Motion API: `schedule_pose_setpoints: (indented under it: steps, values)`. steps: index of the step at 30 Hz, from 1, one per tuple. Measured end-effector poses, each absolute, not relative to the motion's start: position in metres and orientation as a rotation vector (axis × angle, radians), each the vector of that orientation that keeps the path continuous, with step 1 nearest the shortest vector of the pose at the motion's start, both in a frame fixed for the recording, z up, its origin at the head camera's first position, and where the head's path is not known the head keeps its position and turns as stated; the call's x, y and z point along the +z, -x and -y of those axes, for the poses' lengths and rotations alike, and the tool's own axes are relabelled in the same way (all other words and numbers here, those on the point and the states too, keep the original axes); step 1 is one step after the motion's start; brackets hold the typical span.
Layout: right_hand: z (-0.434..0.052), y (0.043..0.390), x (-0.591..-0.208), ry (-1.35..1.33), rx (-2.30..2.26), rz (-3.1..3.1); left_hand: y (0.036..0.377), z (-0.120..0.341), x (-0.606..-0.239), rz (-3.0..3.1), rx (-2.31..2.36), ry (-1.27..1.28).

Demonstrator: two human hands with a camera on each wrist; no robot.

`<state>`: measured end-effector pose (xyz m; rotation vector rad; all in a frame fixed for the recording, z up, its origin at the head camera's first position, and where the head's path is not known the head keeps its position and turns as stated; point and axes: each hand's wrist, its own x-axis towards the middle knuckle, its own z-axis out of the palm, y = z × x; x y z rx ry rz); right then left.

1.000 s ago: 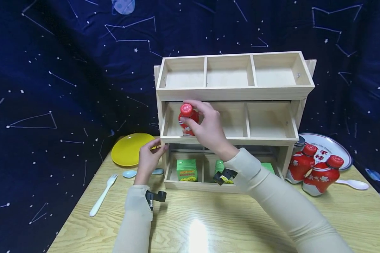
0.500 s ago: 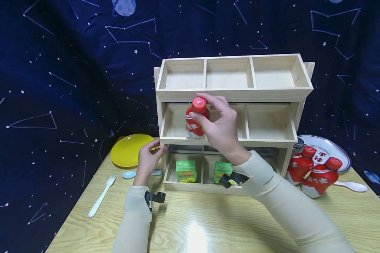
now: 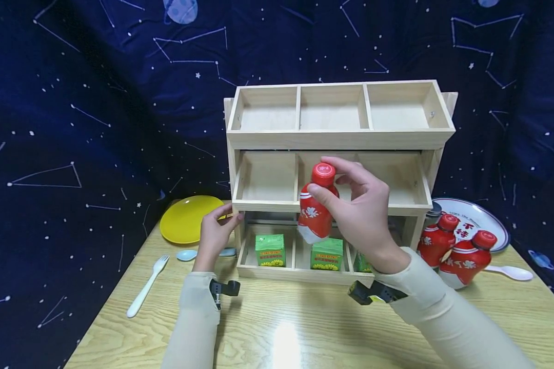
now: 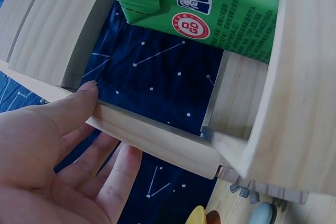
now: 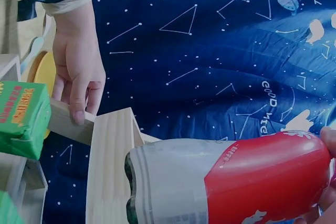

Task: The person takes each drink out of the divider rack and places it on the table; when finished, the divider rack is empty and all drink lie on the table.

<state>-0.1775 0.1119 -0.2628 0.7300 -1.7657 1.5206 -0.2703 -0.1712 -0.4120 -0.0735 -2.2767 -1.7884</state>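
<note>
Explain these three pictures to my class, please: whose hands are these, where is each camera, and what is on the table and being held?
No machine here: a person wears three cameras, one on the head and one on each wrist. The head view shows a wooden shelf on a table. The right hand holds a red bottle before the middle tier. The left hand grips the shelf's left edge; its wrist view shows that close up. Green cartons sit in the bottom tier. Nearby lie a yellow plate, a fork and two more bottles.

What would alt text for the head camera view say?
A right hand holds a red-capped red bottle before a three-tier wooden shelf. The left hand grips its left edge; green cartons sit below.
</note>
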Motion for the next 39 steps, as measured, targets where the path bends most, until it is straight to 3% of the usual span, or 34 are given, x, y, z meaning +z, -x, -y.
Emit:
schedule_pose_setpoints:
  steps: [17, 28, 39]
  values:
    - [-0.195, 0.117, -0.300, -0.462, 1.681, 1.814, 0.270, 0.171, -0.413, 2.279, -1.770, 0.070]
    - [-0.257, 0.083, -0.331, 0.081, 1.432, 2.001, 0.270, 0.171, -0.413, 2.285, -1.769, 0.080]
    - [-0.316, 0.081, -0.365, 0.435, 1.280, 2.008, 0.271, 0.171, -0.413, 2.286, -1.766, 0.084]
